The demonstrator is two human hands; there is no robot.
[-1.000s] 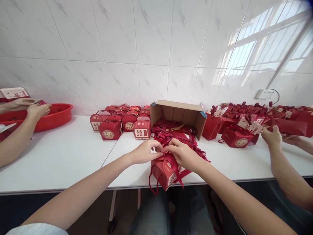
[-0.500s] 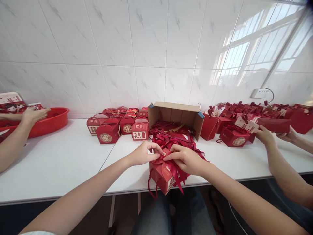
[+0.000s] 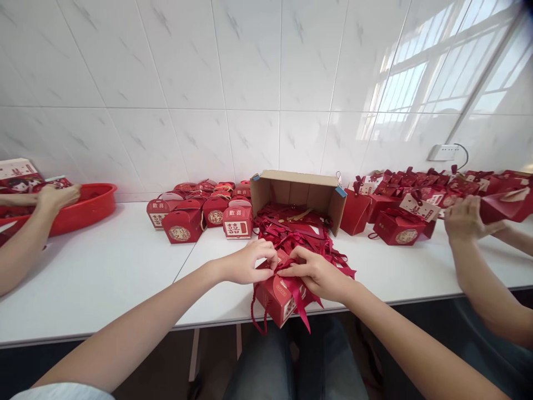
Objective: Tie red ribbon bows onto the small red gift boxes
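At the table's front edge a red gift box sits tilted, a twisted red cord handle hanging from its left side. Dark red satin ribbon lies over its top and trails down the front. My left hand pinches the ribbon at the top of the box, thumb and index finger together. From the other side, my right hand also pinches ribbon there, its fingertips almost touching the left ones. The exact knot or loop is hidden by my fingers. Behind the box, loose ribbons spill in a heap.
A cardboard box lies on its side behind the ribbons. Several red gift boxes stand left of it; many more with tags stand right. Co-workers' hands work beside a red basin at far left and at a red box at right.
My fingertips have drawn closer together on the ribbon. At right, the co-worker's red box has been turned and opened up, with one hand lifted beside it.
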